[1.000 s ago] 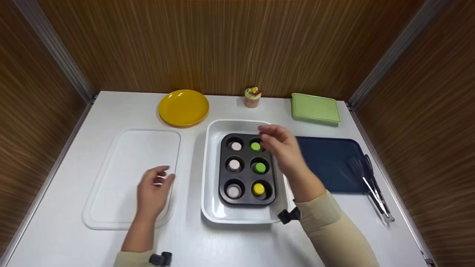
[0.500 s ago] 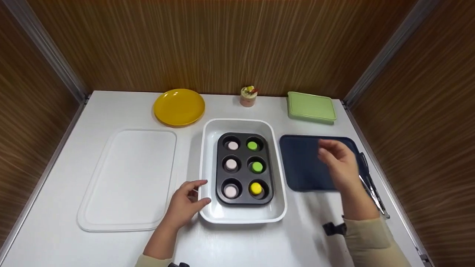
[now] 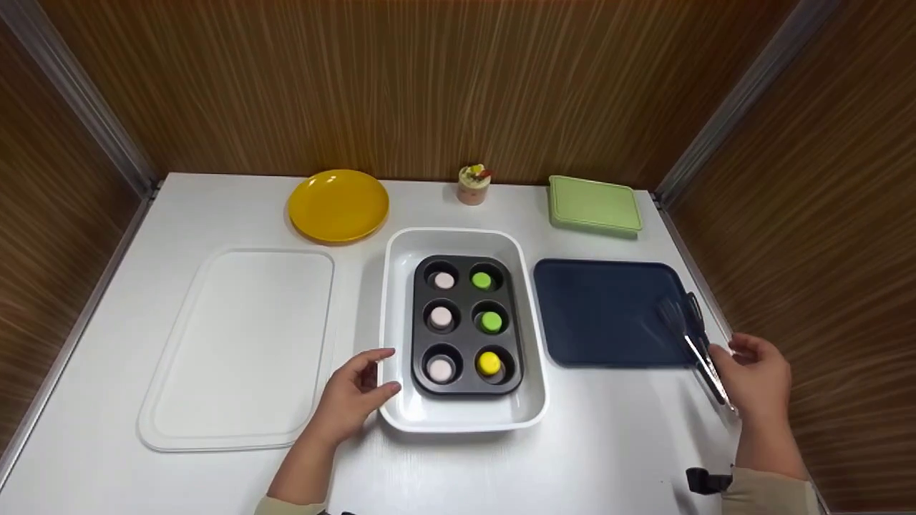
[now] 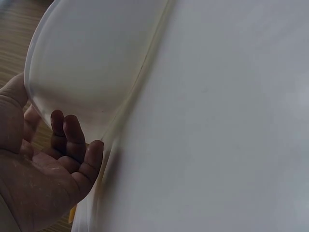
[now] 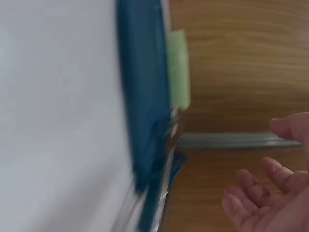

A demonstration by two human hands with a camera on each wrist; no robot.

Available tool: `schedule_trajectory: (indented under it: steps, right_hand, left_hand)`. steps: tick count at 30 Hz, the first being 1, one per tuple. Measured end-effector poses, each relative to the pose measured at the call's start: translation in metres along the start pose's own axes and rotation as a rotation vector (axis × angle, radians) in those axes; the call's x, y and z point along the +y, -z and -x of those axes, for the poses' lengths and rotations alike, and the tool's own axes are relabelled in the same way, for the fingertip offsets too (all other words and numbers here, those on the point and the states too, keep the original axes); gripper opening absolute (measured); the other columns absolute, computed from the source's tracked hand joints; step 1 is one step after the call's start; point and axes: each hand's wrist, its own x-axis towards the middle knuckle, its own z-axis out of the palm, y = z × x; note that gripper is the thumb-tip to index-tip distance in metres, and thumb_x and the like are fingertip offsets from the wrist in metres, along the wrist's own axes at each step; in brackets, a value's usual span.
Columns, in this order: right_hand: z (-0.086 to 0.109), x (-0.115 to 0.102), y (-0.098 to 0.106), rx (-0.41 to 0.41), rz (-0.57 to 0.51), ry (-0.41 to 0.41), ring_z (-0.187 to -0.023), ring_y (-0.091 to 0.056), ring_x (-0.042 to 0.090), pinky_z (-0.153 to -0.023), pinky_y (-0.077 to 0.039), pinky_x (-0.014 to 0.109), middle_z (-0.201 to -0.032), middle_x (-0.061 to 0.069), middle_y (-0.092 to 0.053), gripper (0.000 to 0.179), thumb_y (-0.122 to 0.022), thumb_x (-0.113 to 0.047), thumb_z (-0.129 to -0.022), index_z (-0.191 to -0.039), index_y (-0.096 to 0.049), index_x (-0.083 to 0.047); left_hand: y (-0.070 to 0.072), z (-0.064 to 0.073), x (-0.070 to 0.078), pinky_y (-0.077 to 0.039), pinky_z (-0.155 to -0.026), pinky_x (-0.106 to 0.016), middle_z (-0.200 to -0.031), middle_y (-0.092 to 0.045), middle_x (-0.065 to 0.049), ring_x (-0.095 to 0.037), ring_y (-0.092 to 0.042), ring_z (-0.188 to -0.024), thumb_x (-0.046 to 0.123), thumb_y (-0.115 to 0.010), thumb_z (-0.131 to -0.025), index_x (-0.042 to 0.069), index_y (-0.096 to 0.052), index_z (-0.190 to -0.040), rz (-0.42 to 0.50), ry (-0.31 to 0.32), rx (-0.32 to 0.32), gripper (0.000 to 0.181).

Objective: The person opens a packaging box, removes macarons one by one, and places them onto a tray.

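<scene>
My left hand (image 3: 348,400) holds the left rim of a deep white rectangular pan (image 3: 469,418). Thumb and forefinger reach over the edge, while the other fingers curl outside its wall, as the left wrist view shows. Inside sits a dark muffin tin (image 3: 466,343); its cups hold pale pink pieces (image 3: 441,317) on the left, green pieces (image 3: 491,322) and a yellow one (image 3: 489,363) on the right. Beside a metal whisk (image 3: 698,350) and a dark-handled utensil (image 3: 695,315), my right hand (image 3: 755,379) hovers with loosely bent fingers, gripping nothing visible. The right wrist view is blurred.
A navy tray (image 3: 608,315) lies under the whisk's head. Leftward is a translucent lid (image 3: 243,350). Along the back stand a yellow plate (image 3: 338,206), a dessert cup (image 3: 473,186) and a green lidded box (image 3: 595,205). Wooden panels (image 3: 809,236) bound the table.
My right hand has left the muffin tin and swept right, across the navy tray, to the utensils. My left hand has gone from over the lid to the pan's left rim.
</scene>
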Motion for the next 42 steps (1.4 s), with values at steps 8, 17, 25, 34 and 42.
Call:
schedule_trajectory:
  steps: [8, 17, 25, 34, 42]
  right_hand:
    - [-0.01, 0.04, 0.001, -0.165, 0.251, -0.109, -0.135, -0.046, 0.055, -0.107, -0.041, 0.055, -0.148, 0.04, -0.047, 0.078, -0.072, -0.028, -0.098, -0.154, -0.038, 0.014]
    - [-0.014, 0.059, 0.003, -0.26, 0.39, -0.117, -0.127, -0.051, 0.059, -0.103, -0.043, 0.062, -0.144, 0.041, -0.05, 0.083, -0.073, -0.038, -0.097, -0.149, -0.04, 0.017]
    - [-0.012, 0.066, -0.002, -0.207, 0.377, -0.084, -0.112, -0.059, 0.055, -0.085, -0.047, 0.052, -0.135, 0.041, -0.056, 0.062, -0.072, -0.023, -0.094, -0.139, -0.054, 0.017]
    - [-0.008, 0.069, -0.004, -0.181, 0.331, -0.082, -0.1, -0.061, 0.048, -0.071, -0.045, 0.041, -0.125, 0.041, -0.06, 0.054, -0.067, -0.019, -0.096, -0.135, -0.056, 0.017]
    - [-0.003, 0.061, -0.003, -0.13, 0.365, -0.048, -0.108, -0.058, 0.055, -0.082, -0.046, 0.057, -0.13, 0.043, -0.057, 0.057, -0.053, -0.028, -0.1, -0.138, -0.053, 0.014]
  left_hand:
    - [0.001, 0.001, 0.001, -0.045, -0.101, -0.018, -0.137, -0.063, -0.02, -0.018, -0.054, -0.117, -0.008, -0.082, -0.087, -0.005, -0.067, -0.134, 0.05, 0.005, -0.005, 0.049]
    - [0.002, 0.0, 0.0, -0.045, -0.099, -0.019, -0.132, -0.063, -0.02, -0.017, -0.052, -0.109, -0.008, -0.082, -0.087, -0.005, -0.068, -0.133, 0.049, 0.001, -0.01, 0.048]
    - [0.002, 0.0, -0.003, -0.041, -0.106, -0.018, -0.14, -0.061, -0.021, -0.015, -0.051, -0.12, -0.009, -0.08, -0.087, -0.007, -0.066, -0.134, 0.076, -0.013, -0.019, 0.048]
    - [0.004, 0.0, -0.005, -0.041, -0.105, -0.017, -0.142, -0.059, -0.019, -0.017, -0.051, -0.125, -0.006, -0.081, -0.089, -0.004, -0.066, -0.136, 0.054, 0.006, -0.03, 0.049]
    - [0.005, -0.001, -0.008, -0.043, -0.104, -0.017, -0.139, -0.062, -0.019, -0.02, -0.052, -0.122, -0.005, -0.081, -0.089, -0.004, -0.067, -0.136, 0.041, 0.003, -0.032, 0.049]
